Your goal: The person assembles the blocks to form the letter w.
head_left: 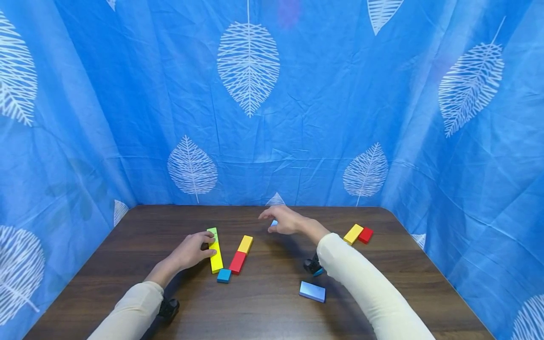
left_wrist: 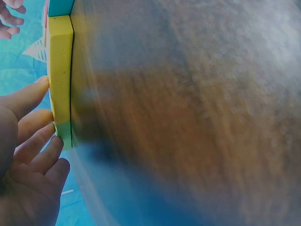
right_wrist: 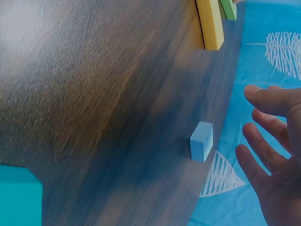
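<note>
My left hand [head_left: 191,251] rests its thumb and fingertips on a row made of a bright yellow block [head_left: 216,262] and a green block [head_left: 214,230]. In the left wrist view the thumb touches the yellow block [left_wrist: 60,70], while the other fingers lie near the green end [left_wrist: 64,136]. My right hand [head_left: 286,220] hovers with spread, slightly bent fingers over a small light blue block [head_left: 274,223], partly hidden beneath it. Seen from the right wrist, that light blue block [right_wrist: 201,141] stands apart from the fingers, with nothing held.
Between the hands, an orange-yellow block [head_left: 245,244], a red block [head_left: 238,262] and a blue block [head_left: 224,276] form a line. A larger light blue block [head_left: 312,292] lies nearer. Beyond the right forearm are a yellow block [head_left: 353,233] and a red one [head_left: 365,235]. A leaf-patterned curtain [head_left: 297,156] borders the table.
</note>
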Demonstrator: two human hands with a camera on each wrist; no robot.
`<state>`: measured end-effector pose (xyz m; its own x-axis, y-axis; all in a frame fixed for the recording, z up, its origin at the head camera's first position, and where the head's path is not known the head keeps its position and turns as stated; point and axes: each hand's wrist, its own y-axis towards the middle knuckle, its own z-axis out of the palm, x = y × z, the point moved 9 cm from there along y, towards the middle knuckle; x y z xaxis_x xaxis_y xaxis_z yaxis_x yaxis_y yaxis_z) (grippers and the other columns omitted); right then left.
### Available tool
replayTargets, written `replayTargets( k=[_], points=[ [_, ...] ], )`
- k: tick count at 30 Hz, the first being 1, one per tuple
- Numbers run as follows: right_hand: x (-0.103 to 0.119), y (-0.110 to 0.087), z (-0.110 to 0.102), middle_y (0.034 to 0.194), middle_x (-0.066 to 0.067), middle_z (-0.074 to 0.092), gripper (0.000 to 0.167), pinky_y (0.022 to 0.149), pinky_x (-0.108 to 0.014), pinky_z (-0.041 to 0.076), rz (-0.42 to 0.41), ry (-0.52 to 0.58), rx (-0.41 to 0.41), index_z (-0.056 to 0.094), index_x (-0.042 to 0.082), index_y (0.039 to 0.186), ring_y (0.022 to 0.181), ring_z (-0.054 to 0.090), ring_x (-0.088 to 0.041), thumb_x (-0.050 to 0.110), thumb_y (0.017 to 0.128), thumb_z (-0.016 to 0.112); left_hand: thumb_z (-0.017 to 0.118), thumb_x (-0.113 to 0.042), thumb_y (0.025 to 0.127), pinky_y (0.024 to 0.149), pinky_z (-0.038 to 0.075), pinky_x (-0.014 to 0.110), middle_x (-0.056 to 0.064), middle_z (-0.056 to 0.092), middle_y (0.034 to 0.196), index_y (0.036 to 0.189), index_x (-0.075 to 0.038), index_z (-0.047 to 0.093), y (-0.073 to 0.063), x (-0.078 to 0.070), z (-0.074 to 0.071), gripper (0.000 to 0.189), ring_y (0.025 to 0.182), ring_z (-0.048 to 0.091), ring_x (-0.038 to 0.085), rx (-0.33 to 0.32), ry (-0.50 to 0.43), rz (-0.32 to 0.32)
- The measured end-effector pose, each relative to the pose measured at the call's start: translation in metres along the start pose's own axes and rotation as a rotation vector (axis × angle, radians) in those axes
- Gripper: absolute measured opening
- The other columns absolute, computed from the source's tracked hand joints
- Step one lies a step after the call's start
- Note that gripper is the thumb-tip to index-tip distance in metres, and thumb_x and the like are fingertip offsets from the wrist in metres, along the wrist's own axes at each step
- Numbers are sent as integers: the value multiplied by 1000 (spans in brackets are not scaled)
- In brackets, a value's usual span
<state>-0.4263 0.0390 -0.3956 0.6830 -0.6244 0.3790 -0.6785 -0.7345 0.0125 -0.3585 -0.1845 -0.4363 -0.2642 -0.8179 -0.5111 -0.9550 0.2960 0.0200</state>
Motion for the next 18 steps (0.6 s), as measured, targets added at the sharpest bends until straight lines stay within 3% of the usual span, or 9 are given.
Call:
replayTargets(
  k=[10, 18],
  points=[
    [-22, -7, -4, 132, -18, 66, 42, 102, -47, 51, 40, 25, -45, 64, 1, 136, 120, 64, -35, 5, 95, 73, 80, -14, 93, 105, 47, 55, 22, 57, 142, 130, 8, 67, 2, 1, 2, 45, 131, 52, 45, -1, 3, -6],
    [-36, -11, -3, 127, -17, 69, 41, 101, -46, 51, 79, 36, -72, 66, 0, 132, 119, 65, -31, 4, 93, 76, 79, -14, 93, 105, 47, 55, 22, 58, 142, 129, 8, 67, 0, 3, 4, 44, 130, 53, 45, -13, 5, -2]
  ],
)
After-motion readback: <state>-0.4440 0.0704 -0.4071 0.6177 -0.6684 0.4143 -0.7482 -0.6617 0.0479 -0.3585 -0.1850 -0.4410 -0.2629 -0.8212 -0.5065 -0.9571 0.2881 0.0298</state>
